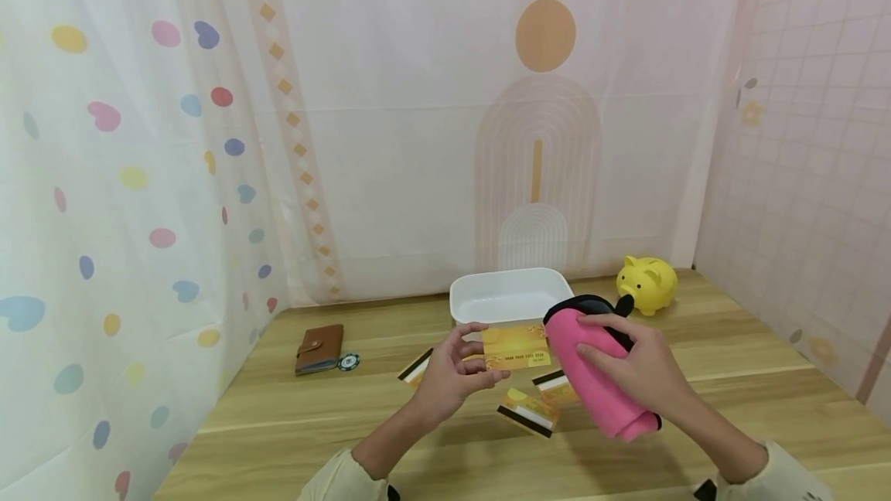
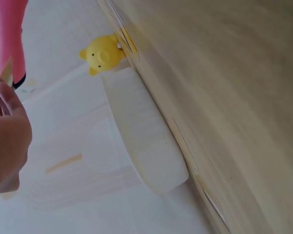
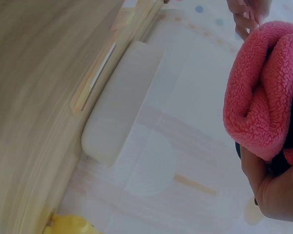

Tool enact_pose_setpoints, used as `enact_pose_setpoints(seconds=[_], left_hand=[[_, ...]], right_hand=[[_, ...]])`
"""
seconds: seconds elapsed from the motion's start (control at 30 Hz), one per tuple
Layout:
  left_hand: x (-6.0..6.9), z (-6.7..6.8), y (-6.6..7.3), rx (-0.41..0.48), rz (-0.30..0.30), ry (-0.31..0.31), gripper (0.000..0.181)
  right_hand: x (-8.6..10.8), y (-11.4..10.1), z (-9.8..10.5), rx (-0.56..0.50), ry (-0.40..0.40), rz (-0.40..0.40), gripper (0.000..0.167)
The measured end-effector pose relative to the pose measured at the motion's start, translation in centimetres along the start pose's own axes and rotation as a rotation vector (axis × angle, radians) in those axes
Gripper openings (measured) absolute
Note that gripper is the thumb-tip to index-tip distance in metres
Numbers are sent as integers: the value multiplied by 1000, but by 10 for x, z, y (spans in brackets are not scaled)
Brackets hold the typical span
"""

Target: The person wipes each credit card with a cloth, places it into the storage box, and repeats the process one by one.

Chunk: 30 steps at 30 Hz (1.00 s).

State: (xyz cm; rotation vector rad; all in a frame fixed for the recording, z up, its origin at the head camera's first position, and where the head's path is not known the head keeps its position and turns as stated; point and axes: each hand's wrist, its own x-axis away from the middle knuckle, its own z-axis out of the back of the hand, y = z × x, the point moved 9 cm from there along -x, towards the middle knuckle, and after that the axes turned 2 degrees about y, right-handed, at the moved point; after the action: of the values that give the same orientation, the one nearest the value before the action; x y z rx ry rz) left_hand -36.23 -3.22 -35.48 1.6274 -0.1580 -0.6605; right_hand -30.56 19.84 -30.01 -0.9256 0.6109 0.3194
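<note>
Yellow card pinched in left hand; pink cloth gripped in right hand.
Card held above table near the cloth – golden, a row of dark characters along its lower part. Cloth rolled, fleecy, black-edged. Table pale wood grain, more cards lying on it; whitish patterned hangings behind and at both sides.

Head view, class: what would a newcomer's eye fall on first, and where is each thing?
The bright pink fabric roll would probably draw the eye first, held in the right hand above the wooden table. Next might come the golden card, held up by the left hand beside the roll. The yellow piggy bank also stands out, at the table's back right.
</note>
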Motion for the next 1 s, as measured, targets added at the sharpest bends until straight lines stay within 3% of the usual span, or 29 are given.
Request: enact_pose_setpoints(seconds=[0.17,0.33,0.77,0.9,1.0], left_hand=[[2,-2,3,-41,-37,-26,65],[3,-2,5,-71,-63,-28,65],[3,-6,8,-94,-129,-33,66],[3,-6,7,-62,-109,-21,68],[3,-6,4,-48,-62,4,68]], right_hand=[[0,-8,1,-123,10,8,29],[1,-17,-6,-205,-40,22,31],[3,-32,-26,-154,-114,146,29],[2,-32,-29,-149,-120,130,29],[1,-32,-30,-140,-118,126,29]])
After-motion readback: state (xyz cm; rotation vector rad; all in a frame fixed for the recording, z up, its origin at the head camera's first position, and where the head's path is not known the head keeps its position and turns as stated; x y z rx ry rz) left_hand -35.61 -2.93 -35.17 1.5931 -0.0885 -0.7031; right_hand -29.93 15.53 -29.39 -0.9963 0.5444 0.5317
